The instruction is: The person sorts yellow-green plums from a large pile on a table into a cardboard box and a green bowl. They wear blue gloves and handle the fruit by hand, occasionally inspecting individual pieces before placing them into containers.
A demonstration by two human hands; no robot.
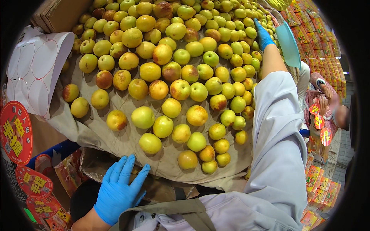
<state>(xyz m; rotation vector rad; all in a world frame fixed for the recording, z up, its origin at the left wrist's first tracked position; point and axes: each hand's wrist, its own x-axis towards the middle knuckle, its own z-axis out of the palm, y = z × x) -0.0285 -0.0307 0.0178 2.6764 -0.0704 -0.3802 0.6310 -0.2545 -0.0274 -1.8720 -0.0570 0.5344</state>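
Note:
A large spread of yellow-green jujubes [179, 89], many blushed reddish brown, covers a beige cloth [95, 135]. They lie densely at the far side and more loosely towards me. My left hand [120, 186], in a blue glove, is at the cloth's near edge with fingers spread and nothing visible in it. Far off at the upper right, my gloved right hand [263, 36] reaches along the jujubes, its fingers stretched straight and seen edge-on. No fruit shows in its grasp, though its palm side is partly hidden. Beside it stands a turquoise plastic piece [289, 44].
A white sheet with red circles [37, 69] stands at left, below cardboard [59, 14]. Red signs bearing writing [16, 132] line the left edge. Packed red-and-yellow boxes [326, 72] fill the right side, where another person's hands [322, 99] show. A blue rail [57, 153] runs under the cloth.

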